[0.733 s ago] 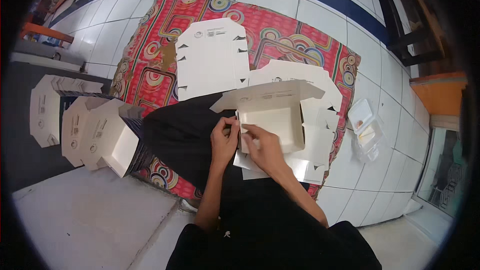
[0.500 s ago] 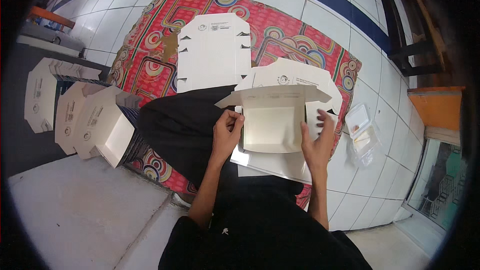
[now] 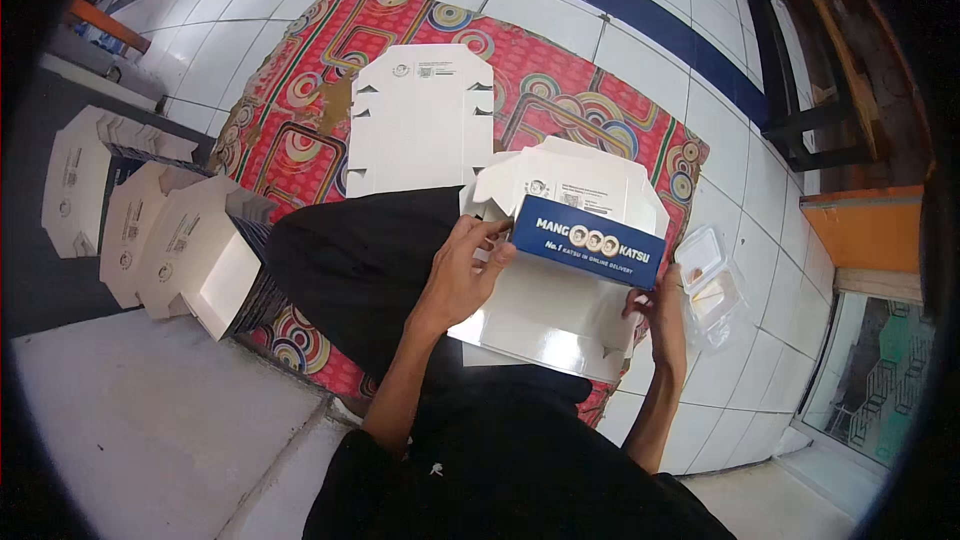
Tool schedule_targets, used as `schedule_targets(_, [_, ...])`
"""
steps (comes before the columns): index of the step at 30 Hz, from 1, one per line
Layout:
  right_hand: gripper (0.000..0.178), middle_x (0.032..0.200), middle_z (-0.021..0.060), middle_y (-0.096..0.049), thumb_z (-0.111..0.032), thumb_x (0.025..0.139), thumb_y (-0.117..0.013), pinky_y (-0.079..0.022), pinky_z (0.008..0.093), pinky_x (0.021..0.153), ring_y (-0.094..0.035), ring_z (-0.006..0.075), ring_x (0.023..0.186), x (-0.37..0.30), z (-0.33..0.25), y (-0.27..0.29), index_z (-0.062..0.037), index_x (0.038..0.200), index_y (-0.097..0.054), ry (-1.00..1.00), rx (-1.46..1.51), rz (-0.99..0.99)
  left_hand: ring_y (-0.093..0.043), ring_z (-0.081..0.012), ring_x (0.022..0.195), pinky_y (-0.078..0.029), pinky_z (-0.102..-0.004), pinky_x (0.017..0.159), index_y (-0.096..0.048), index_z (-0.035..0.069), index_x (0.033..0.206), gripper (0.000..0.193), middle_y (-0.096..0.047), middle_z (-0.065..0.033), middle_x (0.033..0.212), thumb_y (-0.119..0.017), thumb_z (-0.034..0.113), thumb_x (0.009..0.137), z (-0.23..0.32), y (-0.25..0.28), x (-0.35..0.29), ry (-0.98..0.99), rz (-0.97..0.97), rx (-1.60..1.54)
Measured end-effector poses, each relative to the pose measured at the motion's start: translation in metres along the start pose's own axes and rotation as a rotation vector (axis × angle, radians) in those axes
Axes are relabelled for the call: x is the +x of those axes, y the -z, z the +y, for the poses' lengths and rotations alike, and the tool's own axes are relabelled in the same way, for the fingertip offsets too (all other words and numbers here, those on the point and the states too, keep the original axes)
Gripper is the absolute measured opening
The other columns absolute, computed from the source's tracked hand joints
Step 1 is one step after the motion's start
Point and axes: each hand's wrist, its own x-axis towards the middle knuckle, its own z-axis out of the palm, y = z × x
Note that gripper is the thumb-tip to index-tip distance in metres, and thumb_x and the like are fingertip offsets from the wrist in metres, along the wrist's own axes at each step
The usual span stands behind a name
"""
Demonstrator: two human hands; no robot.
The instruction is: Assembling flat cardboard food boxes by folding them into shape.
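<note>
Over my lap a cardboard food box [image 3: 588,258] is tilted up, so its dark blue printed side wall faces me. My left hand [image 3: 462,275] is closed on the box's left end, thumb and fingers at the corner. At the right end, my right hand [image 3: 662,315] grips the lower corner with curled fingers, partly hidden by the box. Under it lies a glossy white flat carton [image 3: 525,325] across my legs. Just beyond the box, a white octagonal-ended carton lid [image 3: 610,175] with small print shows.
A flat white carton [image 3: 420,130] with slots lies ahead on the red patterned mat [image 3: 560,90]. Several folded boxes [image 3: 180,245] stand in a row at the left. A clear plastic food container [image 3: 710,285] sits on the tiles at the right, near a dark wooden bench [image 3: 820,130].
The box has tipped from lying open with its white inside showing to standing tilted with its blue side toward me. Both hands have shifted right with it, and my right hand has closed in.
</note>
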Motion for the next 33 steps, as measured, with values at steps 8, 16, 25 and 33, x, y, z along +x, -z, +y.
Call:
schedule_targets(8, [0.058,0.158,0.0158,-0.037,-0.029,0.101,-0.054,-0.031,0.0472,0.117,-0.033,0.0344,0.146,0.003,-0.007,-0.039,-0.0088,0.152,-0.036,0.324,-0.144,0.125,-0.051,-0.0418,0.131,-0.049,-0.0477,0.102,-0.038,0.005,0.145,0.065,-0.042,-0.0245,0.149,-0.056,0.048,0.100,-0.056,-0.013,0.009,-0.040,-0.048,-0.176])
schedule_targets(16, [0.051,0.155,0.0148,-0.041,-0.029,0.101,-0.053,-0.028,0.0412,0.118,-0.032,0.0280,0.147,0.024,-0.005,-0.038,-0.0081,0.147,-0.041,0.508,-0.132,0.089,-0.044,-0.0391,0.136,-0.044,-0.0504,0.106,-0.044,0.012,0.145,0.061,-0.039,-0.0236,0.152,-0.049,0.053,0.101,-0.046,-0.014,0.026,0.014,-0.153,-0.148])
schedule_targets(25, [0.022,0.133,0.0119,-0.056,-0.025,0.105,-0.051,-0.036,0.0327,0.108,-0.048,0.0200,0.129,0.033,0.014,-0.064,-0.0067,0.117,-0.055,0.285,-0.216,0.144,-0.063,-0.0230,0.108,-0.051,-0.0370,0.095,-0.053,0.003,0.135,0.049,-0.064,-0.0124,0.115,-0.061,0.035,0.100,-0.073,-0.022,0.027,-0.022,0.033,-0.178])
schedule_targets(33, [0.051,0.146,0.0226,-0.050,-0.030,0.109,-0.040,-0.037,0.0370,0.112,-0.050,0.0290,0.132,0.019,0.029,-0.058,0.0070,0.144,-0.046,0.416,-0.408,0.416,-0.054,-0.0366,0.130,-0.041,-0.0401,0.110,-0.049,-0.001,0.142,0.048,-0.052,-0.0265,0.143,-0.047,0.030,0.106,-0.053,-0.059,0.017,-0.103,0.088,-0.126])
